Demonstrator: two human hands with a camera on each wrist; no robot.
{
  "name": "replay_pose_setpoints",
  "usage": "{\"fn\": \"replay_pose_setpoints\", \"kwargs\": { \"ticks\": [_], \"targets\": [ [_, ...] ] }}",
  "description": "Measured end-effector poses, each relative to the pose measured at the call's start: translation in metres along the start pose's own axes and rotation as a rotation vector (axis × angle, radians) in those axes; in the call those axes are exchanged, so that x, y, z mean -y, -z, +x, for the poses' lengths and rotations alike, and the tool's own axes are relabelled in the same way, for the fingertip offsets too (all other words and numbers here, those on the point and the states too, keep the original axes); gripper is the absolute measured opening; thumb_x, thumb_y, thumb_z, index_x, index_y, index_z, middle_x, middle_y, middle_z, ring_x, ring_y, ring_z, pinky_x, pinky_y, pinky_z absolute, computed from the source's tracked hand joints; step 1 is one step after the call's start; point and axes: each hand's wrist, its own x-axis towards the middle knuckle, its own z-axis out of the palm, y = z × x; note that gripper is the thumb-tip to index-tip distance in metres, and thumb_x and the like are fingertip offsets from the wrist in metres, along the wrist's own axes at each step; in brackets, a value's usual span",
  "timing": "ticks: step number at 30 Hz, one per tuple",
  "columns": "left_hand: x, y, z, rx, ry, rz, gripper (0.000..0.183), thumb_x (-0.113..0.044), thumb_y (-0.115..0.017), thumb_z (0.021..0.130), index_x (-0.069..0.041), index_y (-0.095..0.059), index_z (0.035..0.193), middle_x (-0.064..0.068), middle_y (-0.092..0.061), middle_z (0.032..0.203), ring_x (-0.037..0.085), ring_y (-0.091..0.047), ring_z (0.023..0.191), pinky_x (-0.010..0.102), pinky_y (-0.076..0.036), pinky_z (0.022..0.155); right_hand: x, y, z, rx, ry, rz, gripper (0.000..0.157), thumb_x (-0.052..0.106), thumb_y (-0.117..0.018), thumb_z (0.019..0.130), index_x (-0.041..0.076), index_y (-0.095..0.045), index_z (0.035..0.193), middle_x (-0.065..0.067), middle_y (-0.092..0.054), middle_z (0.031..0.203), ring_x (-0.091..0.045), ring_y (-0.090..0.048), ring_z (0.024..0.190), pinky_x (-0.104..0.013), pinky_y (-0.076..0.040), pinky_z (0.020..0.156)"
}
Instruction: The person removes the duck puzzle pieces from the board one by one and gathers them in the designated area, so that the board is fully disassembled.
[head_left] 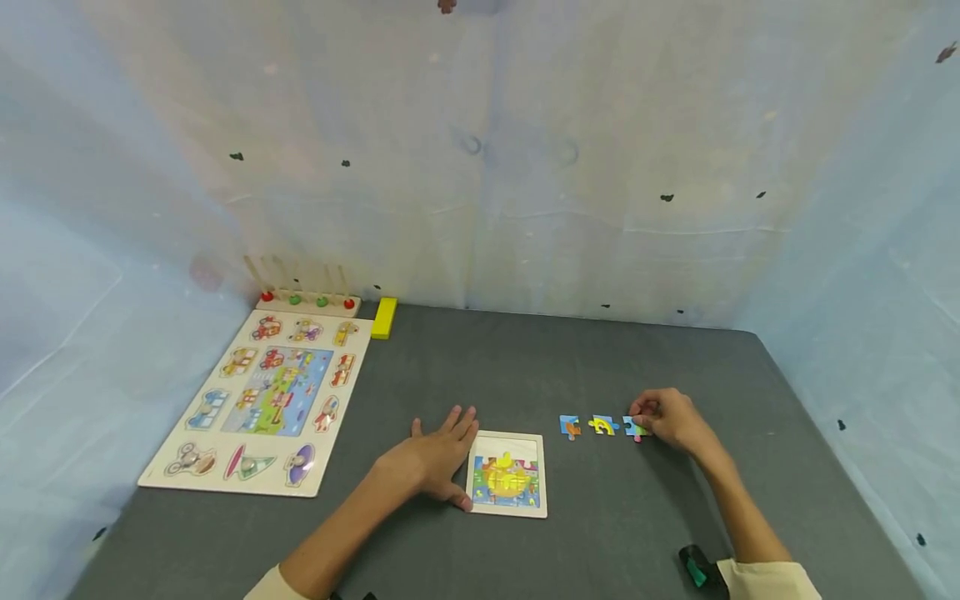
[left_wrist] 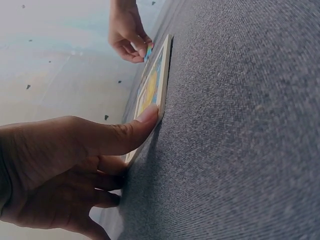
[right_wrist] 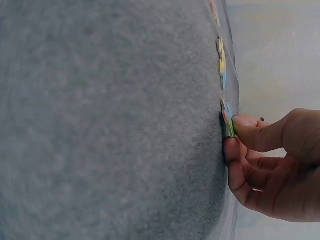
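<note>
A small square jigsaw puzzle [head_left: 506, 512] in a pale wooden frame lies on the grey table; a yellow figure fills its lower part, and its top strip is bare board. My left hand [head_left: 435, 457] rests at the frame's left edge, fingers spread and thumb touching the near corner. To the right, my right hand [head_left: 672, 421] pinches a blue, green and pink puzzle piece [right_wrist: 228, 119] between thumb and fingers, one edge slightly raised or at the tabletop. Beside it lie a yellow-and-blue piece [head_left: 603, 425] and a blue-and-orange piece [head_left: 570, 426], apart from each other.
A large wooden picture board [head_left: 153, 475] with vehicle and toy shapes lies at the left. Behind it stands a peg rack [head_left: 307, 302] with red and green beads, next to a yellow block [head_left: 384, 318]. A pale curtain [head_left: 525, 208] surrounds the table [head_left: 600, 533].
</note>
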Motion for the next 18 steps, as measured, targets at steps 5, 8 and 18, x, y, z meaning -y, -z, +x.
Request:
{"fn": "replay_pose_setpoints", "kwargs": {
  "ticks": [5, 8, 18],
  "targets": [
    [0.001, 0.001, -0.001, 0.011, -0.008, -0.031, 0.116, -0.056, -0.087, 0.077, -0.008, -0.029, 0.165, 0.007, -0.016, 0.178, 0.027, -0.013, 0.166, 0.074, -0.025, 0.121, 0.004, -0.001, 0.000, -0.012, 0.005, -0.048, 0.007, -0.003, -0.069, 0.094, 0.001, -0.074, 0.092, -0.007, -0.071, 0.078, -0.004, -0.049, 0.063, -0.023, -0.042, 0.058],
    [0.001, 0.001, 0.000, 0.014, -0.008, -0.040, 0.116, -0.054, -0.088, 0.077, -0.008, -0.029, 0.165, 0.008, -0.016, 0.178, 0.028, -0.013, 0.166, 0.075, -0.024, 0.121, 0.008, 0.000, 0.001, -0.010, -0.007, -0.078, 0.011, -0.005, -0.065, 0.095, 0.000, -0.075, 0.095, -0.009, -0.071, 0.080, -0.006, -0.047, 0.063, -0.023, -0.039, 0.057],
    [0.002, 0.001, -0.003, 0.009, 0.004, -0.036, 0.116, -0.054, -0.088, 0.076, -0.008, -0.030, 0.165, 0.008, -0.017, 0.178, 0.027, -0.015, 0.166, 0.074, -0.026, 0.121, 0.020, 0.002, 0.002, 0.099, -0.088, -0.114, 0.013, 0.000, -0.075, 0.091, -0.003, -0.072, 0.103, -0.005, -0.058, 0.076, -0.014, -0.049, 0.065, -0.029, -0.039, 0.059]
  ]
}}
